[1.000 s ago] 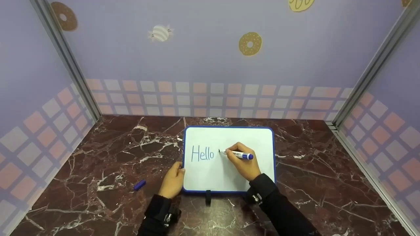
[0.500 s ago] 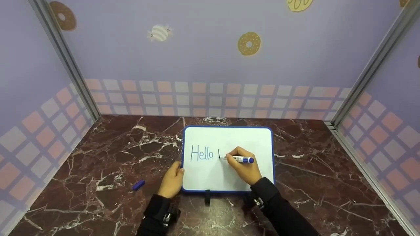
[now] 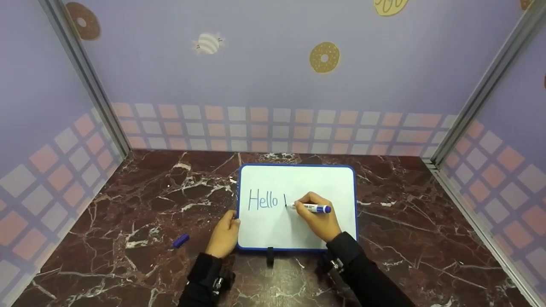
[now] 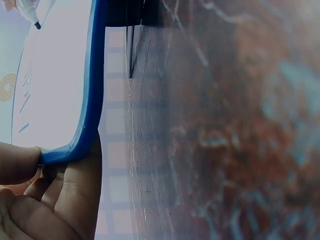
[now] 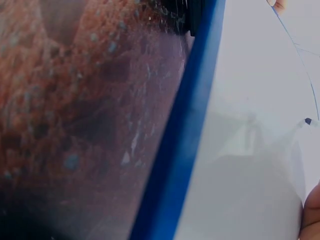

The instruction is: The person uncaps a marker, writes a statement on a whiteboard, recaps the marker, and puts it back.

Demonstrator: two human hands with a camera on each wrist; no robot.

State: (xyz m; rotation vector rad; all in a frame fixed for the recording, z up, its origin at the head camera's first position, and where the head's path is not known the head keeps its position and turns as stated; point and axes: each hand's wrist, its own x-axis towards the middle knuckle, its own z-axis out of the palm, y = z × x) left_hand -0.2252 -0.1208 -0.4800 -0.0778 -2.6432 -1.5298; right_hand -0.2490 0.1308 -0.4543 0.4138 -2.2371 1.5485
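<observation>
A blue-framed whiteboard (image 3: pixel 298 181) lies on the marble table, with "Hello" and one short stroke written on it in blue. My right hand (image 3: pixel 320 217) rests on the board and pinches a blue marker (image 3: pixel 315 208), its tip touching the board just right of that stroke. My left hand (image 3: pixel 224 236) grips the board's lower left corner, thumb on the frame. In the left wrist view the thumb presses the blue frame (image 4: pixel 92 120), and the marker tip (image 4: pixel 36 24) shows at the top. In the right wrist view the blue frame (image 5: pixel 185 130) crosses the picture, with the marker tip (image 5: pixel 308 121) at the right edge.
A blue marker cap (image 3: pixel 181 240) lies on the dark red marble table (image 3: pixel 128 213), left of my left hand. A small black tab (image 3: pixel 270 256) sticks out of the board's near edge. Patterned purple walls close in the table on three sides.
The right hand drew the marker down from the top of a new stroke right of "Hello", leaving a short vertical line. The left hand stayed on the corner.
</observation>
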